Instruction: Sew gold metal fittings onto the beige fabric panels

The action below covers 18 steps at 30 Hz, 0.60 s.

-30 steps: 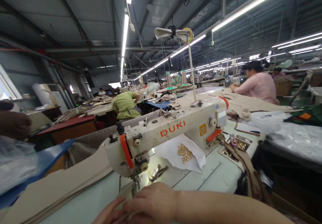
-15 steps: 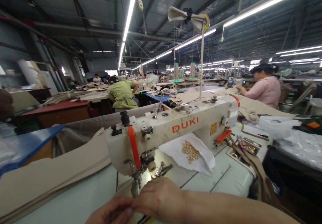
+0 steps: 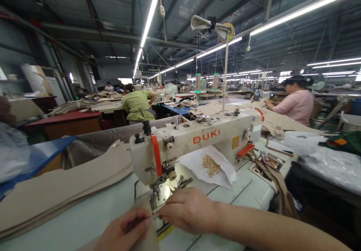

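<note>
A beige fabric piece (image 3: 145,203) lies at the front of the white sewing machine (image 3: 180,142), left of the needle area. My left hand (image 3: 126,226) has its thumb and fingers pinched on this fabric near its right edge. Just to the right, my right hand (image 3: 190,210) is closed, its fingertips at the same edge beside a thin pale strip. What exactly those fingertips grip is mostly hidden. The lit needle plate (image 3: 164,192) shows beyond both hands, under the presser foot.
Stacked beige panels (image 3: 64,183) lie on the left. Behind the needle, white paper (image 3: 225,168) holds small gold metal fittings (image 3: 211,166). A tray (image 3: 262,172) with rings and tools stands right, brown straps (image 3: 282,190) across it. Two co-workers sit farther off.
Both hands have come slightly away from the needle, and more of the beige fabric and needle plate shows. The machine appears a little farther right at its needle end.
</note>
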{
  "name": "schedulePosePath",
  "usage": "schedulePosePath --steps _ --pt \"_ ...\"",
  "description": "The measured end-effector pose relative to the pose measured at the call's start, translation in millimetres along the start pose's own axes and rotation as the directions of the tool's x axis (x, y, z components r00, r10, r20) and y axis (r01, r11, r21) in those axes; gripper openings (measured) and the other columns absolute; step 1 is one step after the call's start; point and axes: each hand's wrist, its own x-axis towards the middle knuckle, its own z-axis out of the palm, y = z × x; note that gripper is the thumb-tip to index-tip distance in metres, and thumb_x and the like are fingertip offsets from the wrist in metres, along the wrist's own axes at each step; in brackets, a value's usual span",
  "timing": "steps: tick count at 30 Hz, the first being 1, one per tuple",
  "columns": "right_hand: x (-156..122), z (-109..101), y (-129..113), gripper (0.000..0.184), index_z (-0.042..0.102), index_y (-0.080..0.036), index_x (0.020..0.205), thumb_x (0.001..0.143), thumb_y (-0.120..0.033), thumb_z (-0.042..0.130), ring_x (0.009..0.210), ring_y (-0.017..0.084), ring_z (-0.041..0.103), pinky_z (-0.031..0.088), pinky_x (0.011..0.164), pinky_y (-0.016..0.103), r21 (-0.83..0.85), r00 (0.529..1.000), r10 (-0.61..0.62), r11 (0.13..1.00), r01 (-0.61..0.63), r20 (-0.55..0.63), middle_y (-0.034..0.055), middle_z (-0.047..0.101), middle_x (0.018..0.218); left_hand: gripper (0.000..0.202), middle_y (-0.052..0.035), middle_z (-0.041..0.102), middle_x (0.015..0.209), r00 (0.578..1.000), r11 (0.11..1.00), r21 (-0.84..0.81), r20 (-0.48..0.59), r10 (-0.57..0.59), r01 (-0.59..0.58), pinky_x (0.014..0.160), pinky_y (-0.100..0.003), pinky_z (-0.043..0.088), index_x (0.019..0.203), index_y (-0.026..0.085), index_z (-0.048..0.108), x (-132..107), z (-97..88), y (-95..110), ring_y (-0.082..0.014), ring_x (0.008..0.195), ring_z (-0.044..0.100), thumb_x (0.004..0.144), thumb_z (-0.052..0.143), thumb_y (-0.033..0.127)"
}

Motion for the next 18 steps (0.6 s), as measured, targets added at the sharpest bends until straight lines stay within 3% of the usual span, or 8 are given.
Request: schedulePosePath --steps 5,8,11,13,18 --pt "-29 -46 8 0.021 0.057 -0.016 0.102 0.094 -0.024 0.038 0.081 0.016 0.059 0.047 0.072 0.026 0.049 0.997 0.081 0.996 -0.080 -0.017 0.0083 0.065 0.090 0.029 0.0015 0.058 0.055 0.999 1.000 0.005 0.013 0.029 -0.029 0.061 -0.025 0.046 0.064 0.021 0.066 -6 0.7 9 -0.0195 0.061 0.056 0.064 0.060 0.050" --pt "-52 -67 27 0.021 0.059 -0.015 0.100 0.093 -0.021 0.040 0.082 0.016 0.060 0.048 0.073 0.026 0.056 0.975 0.220 0.974 -0.219 -0.019 0.0095 0.065 0.090 0.028 0.0020 0.057 0.053 0.999 0.999 -0.024 0.024 0.036 -0.036 0.063 -0.025 0.046 0.064 0.021 0.065 -7 2.1 12 -0.0189 0.059 0.055 0.064 0.060 0.049" --pt "-67 -81 53 0.019 0.061 -0.015 0.095 0.091 -0.015 0.042 0.086 0.016 0.061 0.048 0.077 0.025 -0.032 0.884 0.466 0.885 -0.465 0.026 0.0093 0.065 0.093 0.028 0.0021 0.057 0.052 0.999 0.999 -0.035 0.034 0.041 -0.040 0.063 -0.025 0.045 0.066 0.021 0.066 -5 3.2 10 -0.0189 0.058 0.055 0.064 0.060 0.048" --pt "-69 -85 69 0.020 0.062 -0.013 0.091 0.090 -0.011 0.042 0.084 0.016 0.061 0.048 0.075 0.025 -0.101 0.819 0.571 0.820 -0.564 0.057 0.0098 0.065 0.091 0.029 0.0019 0.057 0.053 0.999 0.999 -0.029 0.036 0.035 -0.034 0.063 -0.025 0.045 0.067 0.021 0.066 -4 3.5 9 -0.0189 0.058 0.055 0.064 0.059 0.049" --pt "-52 -68 92 0.017 0.064 -0.011 0.087 0.086 -0.006 0.048 0.085 0.018 0.062 0.047 0.078 0.026 -0.224 0.731 0.651 0.758 -0.612 0.206 0.0092 0.066 0.089 0.033 0.0013 0.058 0.055 0.999 1.000 -0.010 0.035 -0.013 0.013 0.065 -0.027 0.045 0.071 0.021 0.067 -4 3.2 10 -0.0198 0.059 0.056 0.062 0.059 0.052"
